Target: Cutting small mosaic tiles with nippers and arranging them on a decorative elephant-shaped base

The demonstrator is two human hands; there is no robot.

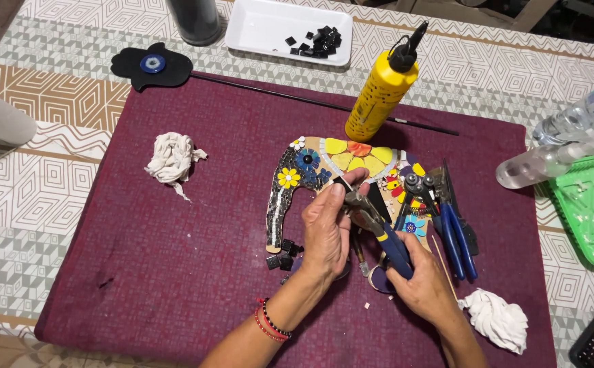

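Left hand (325, 228) pinches a small black tile (342, 182) at its fingertips; right hand (425, 279) is clamped on blue-handled nippers (377, 225), jaws at the tile, over the elephant mosaic (324, 178) on the maroon mat (174, 272). Best to bite only the tile's edge, squeeze steadily and keep fingertips clear. Spare tiles (282, 253) lie just beside.

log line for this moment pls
left hand: holds black tile | right hand: grips blue-handled nippers at tile | under: elephant mosaic on maroon mat

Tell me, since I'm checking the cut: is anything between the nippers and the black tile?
Nothing visible. The left hand pinches the black tile right at the head of the nippers, which the right hand grips by the blue handles.
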